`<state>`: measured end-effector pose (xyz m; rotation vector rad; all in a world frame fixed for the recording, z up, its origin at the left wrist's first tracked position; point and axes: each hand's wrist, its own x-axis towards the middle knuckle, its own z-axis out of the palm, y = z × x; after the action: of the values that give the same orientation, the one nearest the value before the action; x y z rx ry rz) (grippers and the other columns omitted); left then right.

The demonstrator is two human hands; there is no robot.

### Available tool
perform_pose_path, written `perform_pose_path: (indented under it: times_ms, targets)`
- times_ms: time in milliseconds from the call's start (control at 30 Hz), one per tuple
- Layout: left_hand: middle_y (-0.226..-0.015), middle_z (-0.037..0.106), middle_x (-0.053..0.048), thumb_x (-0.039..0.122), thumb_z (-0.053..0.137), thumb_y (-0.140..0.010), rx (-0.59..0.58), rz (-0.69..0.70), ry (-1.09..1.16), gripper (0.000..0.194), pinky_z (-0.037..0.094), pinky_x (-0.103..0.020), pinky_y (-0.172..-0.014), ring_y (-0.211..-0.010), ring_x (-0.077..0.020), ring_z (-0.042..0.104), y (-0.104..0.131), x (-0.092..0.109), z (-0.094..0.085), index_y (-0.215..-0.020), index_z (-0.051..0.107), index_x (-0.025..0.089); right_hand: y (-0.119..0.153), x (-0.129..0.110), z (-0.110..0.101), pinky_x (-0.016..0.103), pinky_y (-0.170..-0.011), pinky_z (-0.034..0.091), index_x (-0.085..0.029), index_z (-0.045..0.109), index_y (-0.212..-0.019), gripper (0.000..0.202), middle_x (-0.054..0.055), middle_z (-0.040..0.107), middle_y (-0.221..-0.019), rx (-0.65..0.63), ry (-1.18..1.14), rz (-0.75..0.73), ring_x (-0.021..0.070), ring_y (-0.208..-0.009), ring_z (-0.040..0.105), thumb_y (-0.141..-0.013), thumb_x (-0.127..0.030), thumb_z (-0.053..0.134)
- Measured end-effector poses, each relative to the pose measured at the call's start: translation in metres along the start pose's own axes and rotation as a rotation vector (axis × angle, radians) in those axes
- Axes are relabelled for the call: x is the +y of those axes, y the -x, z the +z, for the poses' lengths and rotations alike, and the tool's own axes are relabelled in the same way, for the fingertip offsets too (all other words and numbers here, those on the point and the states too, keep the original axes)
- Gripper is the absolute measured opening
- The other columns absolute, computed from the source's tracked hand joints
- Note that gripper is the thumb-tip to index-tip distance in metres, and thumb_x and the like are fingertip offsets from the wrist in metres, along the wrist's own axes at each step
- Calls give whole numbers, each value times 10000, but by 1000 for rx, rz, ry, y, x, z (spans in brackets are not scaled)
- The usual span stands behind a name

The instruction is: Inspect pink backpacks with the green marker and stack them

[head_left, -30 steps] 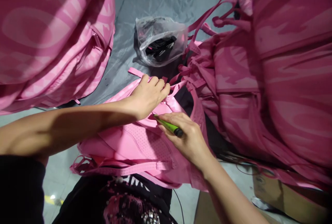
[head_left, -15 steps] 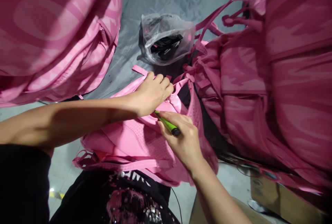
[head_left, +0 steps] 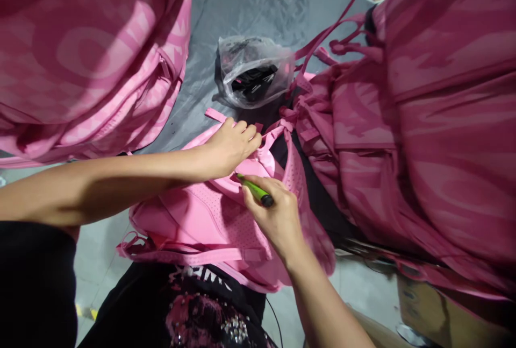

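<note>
A light pink backpack (head_left: 189, 216) with dotted mesh padding lies in front of me, its lower edge against my black shirt. Near its upper edge, the curled fingers of my left hand (head_left: 234, 146) grip the pink fabric; the fingertips are partly hidden. My right hand (head_left: 278, 211) is closed round a slim green tool with a black end (head_left: 253, 189), held like a pen. Its thin tip points up and left at the fabric just below my left hand; what exactly the tip touches is too small to tell.
A clear plastic bag (head_left: 258, 82) of black items lies beyond the backpack on a grey cloth surface (head_left: 250, 4). Big pink checked bags (head_left: 92, 57) stand on the left, darker pink backpacks (head_left: 363, 111) on the right. A cardboard box (head_left: 423, 305) is low on the right.
The view has shifted slightly, showing more of the far end of the surface. Both hands keep their grips and the tool stays at nearly the same spot on the fabric.
</note>
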<state>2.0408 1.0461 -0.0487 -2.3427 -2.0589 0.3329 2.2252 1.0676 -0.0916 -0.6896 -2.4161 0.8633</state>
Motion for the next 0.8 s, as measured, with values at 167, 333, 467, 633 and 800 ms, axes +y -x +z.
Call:
perform_pose_path:
  times_ms: [167, 333, 467, 633, 800]
  targets:
    - [-1632, 88, -204, 439, 813, -684, -273, -192, 97, 1191, 430, -502, -989, -1379, -426, 331, 24, -17, -20, -1575, 42, 270, 6, -2, 5, 443, -913, 489, -240, 695, -1049, 177, 48, 767, -1034, 35, -11, -20, 224, -917, 718, -888, -218, 626]
    - [-1592, 180, -246, 368, 802, -730, -241, -303, 16, 1203, 513, -413, -852, -1240, -387, 477, 37, -9, -20, -1570, -54, 280, 2, -8, 37, 418, -914, 489, -236, 691, -1112, 245, 65, 745, -1127, 132, -189, -138, 220, -1019, 709, -896, -168, 599]
    - [-1554, 253, -262, 259, 729, -791, -244, -319, -64, 1092, 515, -361, -825, -1198, -352, 507, 35, -2, -16, -1576, -30, 237, 4, -6, 52, 409, -884, 498, -219, 687, -1140, 259, 87, 732, -1158, 181, -214, -152, 227, -1032, 703, -909, -168, 582]
    - [-1509, 307, -263, 186, 594, -837, -218, -183, -57, 951, 486, -344, -843, -1140, -313, 551, 36, -17, -12, -1574, -7, 195, 7, -3, 49, 398, -865, 495, -228, 688, -1143, 251, 80, 737, -1148, 185, -225, -159, 224, -983, 714, -918, -194, 580]
    - [-1584, 178, -235, 326, 671, -808, -255, -174, 8, 1064, 490, -367, -876, -1253, -350, 478, 38, -24, -13, -1567, -69, 245, 2, -8, 51, 405, -841, 475, -230, 693, -1139, 240, 85, 739, -1141, 193, -212, -130, 233, -982, 718, -927, -232, 579]
